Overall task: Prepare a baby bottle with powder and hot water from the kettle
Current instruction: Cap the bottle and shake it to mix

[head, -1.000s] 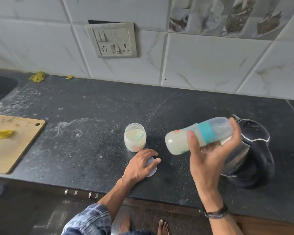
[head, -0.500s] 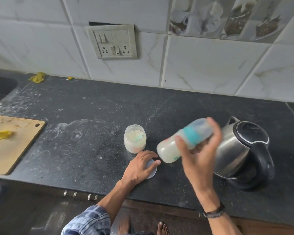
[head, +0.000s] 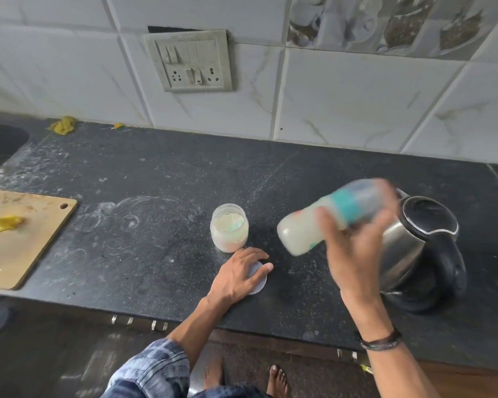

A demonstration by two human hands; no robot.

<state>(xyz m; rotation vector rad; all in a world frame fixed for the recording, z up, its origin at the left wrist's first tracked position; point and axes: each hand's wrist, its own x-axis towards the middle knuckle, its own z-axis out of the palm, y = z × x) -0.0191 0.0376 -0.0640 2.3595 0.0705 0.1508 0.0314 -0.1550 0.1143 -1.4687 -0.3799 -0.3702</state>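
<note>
Bottle (head: 314, 231), milky, blurred and tilted, hangs over the front right of the counter (head: 156, 196) beside the kettle (head: 423, 248), fingers of the right hand (head: 354, 254) curled round its middle, likely the surest hold on light, smooth, stiff plastic, while the left hand (head: 236, 274) rests relaxed fingers on a lid (head: 260, 281).

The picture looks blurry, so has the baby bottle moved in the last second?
Yes: the bottle swung toward the jar, then back toward the kettle.
</note>
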